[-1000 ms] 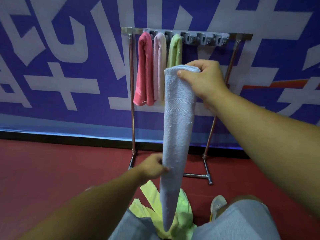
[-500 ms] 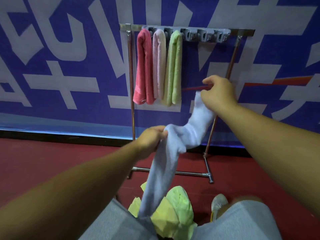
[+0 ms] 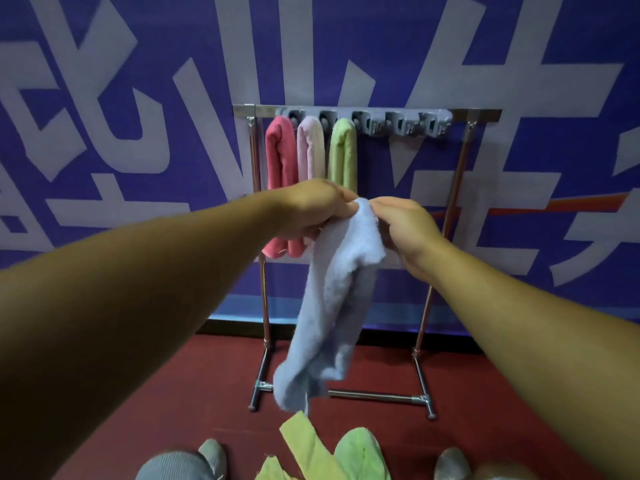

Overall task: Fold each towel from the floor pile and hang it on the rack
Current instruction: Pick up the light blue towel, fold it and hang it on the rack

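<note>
Both hands, left hand point(image 3: 311, 211) and right hand point(image 3: 405, 226), pinch the blue towel point(image 3: 332, 306).

Three towels point(image 3: 311, 150) hung on one rack point(image 3: 481, 114); two hands point(image 3: 311, 209) held one blue towel point(image 3: 332, 306).

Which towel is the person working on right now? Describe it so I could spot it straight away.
Find the metal rack standing against the blue banner, with pink, pale pink and green towels hanging on it. In front of it, the left hand and right hand pinch the top of a blue towel. It is the only blue one, dangling in the air, not hung.
</note>
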Demonstrator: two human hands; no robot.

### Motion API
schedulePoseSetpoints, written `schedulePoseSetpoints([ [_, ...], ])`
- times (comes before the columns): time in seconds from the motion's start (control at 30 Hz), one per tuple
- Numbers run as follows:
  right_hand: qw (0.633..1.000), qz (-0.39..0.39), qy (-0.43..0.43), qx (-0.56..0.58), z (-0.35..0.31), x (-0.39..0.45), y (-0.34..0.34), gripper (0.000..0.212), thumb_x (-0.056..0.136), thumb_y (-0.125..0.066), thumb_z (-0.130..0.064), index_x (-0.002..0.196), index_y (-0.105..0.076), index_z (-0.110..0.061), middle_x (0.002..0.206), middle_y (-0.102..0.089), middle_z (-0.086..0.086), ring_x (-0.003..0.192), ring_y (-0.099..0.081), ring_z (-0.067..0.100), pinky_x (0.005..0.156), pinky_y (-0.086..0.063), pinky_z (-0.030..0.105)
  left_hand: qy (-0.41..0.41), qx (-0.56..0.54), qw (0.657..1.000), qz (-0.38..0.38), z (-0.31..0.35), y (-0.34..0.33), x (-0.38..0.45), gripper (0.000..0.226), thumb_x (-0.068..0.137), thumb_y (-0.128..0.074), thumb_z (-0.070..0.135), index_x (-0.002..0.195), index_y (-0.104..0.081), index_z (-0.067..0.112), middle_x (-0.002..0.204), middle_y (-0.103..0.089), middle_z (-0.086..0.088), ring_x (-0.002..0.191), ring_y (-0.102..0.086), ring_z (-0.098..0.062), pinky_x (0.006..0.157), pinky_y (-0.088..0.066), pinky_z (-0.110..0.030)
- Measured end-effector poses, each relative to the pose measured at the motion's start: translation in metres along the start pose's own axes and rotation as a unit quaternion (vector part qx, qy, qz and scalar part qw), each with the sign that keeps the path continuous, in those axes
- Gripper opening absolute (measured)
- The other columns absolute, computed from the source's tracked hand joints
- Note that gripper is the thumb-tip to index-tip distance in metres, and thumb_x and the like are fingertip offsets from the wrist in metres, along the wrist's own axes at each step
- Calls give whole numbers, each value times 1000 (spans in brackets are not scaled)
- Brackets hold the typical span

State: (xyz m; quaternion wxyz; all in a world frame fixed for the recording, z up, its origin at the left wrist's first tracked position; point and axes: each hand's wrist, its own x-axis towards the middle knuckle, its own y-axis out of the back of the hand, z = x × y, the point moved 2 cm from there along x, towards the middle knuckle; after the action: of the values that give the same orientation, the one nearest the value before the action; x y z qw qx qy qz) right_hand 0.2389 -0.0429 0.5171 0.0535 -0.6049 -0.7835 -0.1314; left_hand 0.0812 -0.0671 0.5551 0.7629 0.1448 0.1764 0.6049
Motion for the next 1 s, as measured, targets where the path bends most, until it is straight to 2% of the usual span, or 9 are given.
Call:
schedulePoseSetpoints([
  [0.1,998,15,6,60,-13,26,9,18,94,-52,-15,82,-61,-5,68,-50,6,67,-47,18,62,-36,33,-18,-42,999,4,25,12,18,34,100,-45,9,78,-70,15,77,-70,-3,77,-65,-19,72,-51,-34],
  [0.2,995,-5,7,101,-27,51,19,32,98,-52,-24,72,-64,-9,67,-57,5,67,-55,17,65,-42,34,-27,-64,998,-2,43,20,38,27,100,-42,10,89,-67,11,85,-70,-6,78,-66,-19,73,-50,-32],
  [0.33,997,-10,6,78,-40,85,36,38,94,-58,-33,100,-72,1,99,-74,19,95,-71,28,86,-53,42,-36,-108,993,32,59,31,67,24,100,-42,12,101,-65,4,103,-68,-15,97,-65,-28,89,-54,-39],
  [0.47,991,21,52,-121,-42,115,63,33,90,-62,-39,68,-62,-14,65,-54,6,64,-48,16,65,-39,32,-29,-78,996,43,58,32,99,32,88,-54,20,110,-68,2,114,-68,-21,109,-65,-35,107,-43,-53],
  [0.57,980,44,54,-186,-30,130,85,43,92,-61,-35,56,-54,-13,55,-48,1,56,-43,14,61,-35,30,-18,7,1000,22,49,25,120,27,89,-60,25,102,-72,4,105,-70,-18,101,-67,-32,100,-48,-57],
  [0.67,972,-1,10,-234,-16,135,94,46,95,-58,-36,55,-56,-12,53,-48,1,54,-42,15,60,-34,29,-14,8,1000,18,43,18,136,24,98,-56,26,98,-73,9,94,-73,-10,91,-69,-27,84,-58,-41],
  [0.83,989,73,7,-128,0,147,113,46,94,-59,-34,68,-56,3,66,-51,12,63,-47,18,65,-38,33,7,44,999,-28,24,14,151,29,99,-51,34,99,-72,13,97,-74,-7,92,-69,-25,82,-56,-39],
  [0.9,990,45,-28,-131,8,150,117,50,95,-59,-37,81,-60,11,73,-58,15,68,-53,20,67,-42,34,-3,11,1000,-24,23,14,155,29,102,-47,30,92,-69,15,90,-70,-5,83,-65,-23,77,-53,-36],
  [1.0,991,-37,-97,-90,11,152,112,50,97,-53,-45,85,-67,1,74,-66,9,70,-59,24,66,-47,31,-42,-79,996,1,37,13,163,33,105,-40,28,85,-64,17,72,-64,1,63,-59,-13,65,-49,-28],
])
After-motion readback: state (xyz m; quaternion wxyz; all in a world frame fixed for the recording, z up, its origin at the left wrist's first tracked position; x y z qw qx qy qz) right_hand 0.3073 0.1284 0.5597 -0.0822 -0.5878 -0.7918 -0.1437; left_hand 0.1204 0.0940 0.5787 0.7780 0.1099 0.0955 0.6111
